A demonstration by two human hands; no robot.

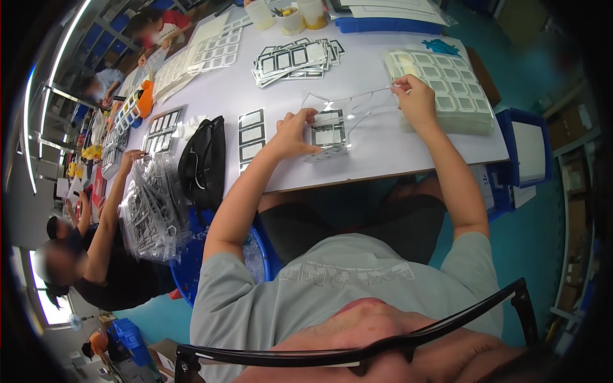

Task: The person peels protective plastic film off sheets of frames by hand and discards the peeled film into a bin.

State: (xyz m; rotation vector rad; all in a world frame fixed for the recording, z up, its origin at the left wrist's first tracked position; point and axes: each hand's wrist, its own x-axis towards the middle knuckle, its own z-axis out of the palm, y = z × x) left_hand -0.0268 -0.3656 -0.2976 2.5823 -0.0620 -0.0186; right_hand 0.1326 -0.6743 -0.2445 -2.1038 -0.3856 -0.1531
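My left hand (295, 134) is closed on the left side of a small stack of black-framed panels (329, 134) near the table's front edge. A clear, thin plastic film (367, 105) stretches from that stack to the right. Its far end is pinched between the thumb and fingers of my right hand (415, 101), raised beside the pile of clear trays. Left of my left hand, a strip of black-framed panels (251, 137) lies flat. Beyond my hands sits a loose heap of similar framed strips (294, 60).
Piled clear trays (456, 89) stand at the right, with blue pieces (440, 46) behind them. Cups (288, 20) stand at the back. A black bag (202, 163) and bundled plastic sleeves (152, 210) are at the left, beside a co-worker's arm (115, 204). A blue bin (255, 255) sits below.
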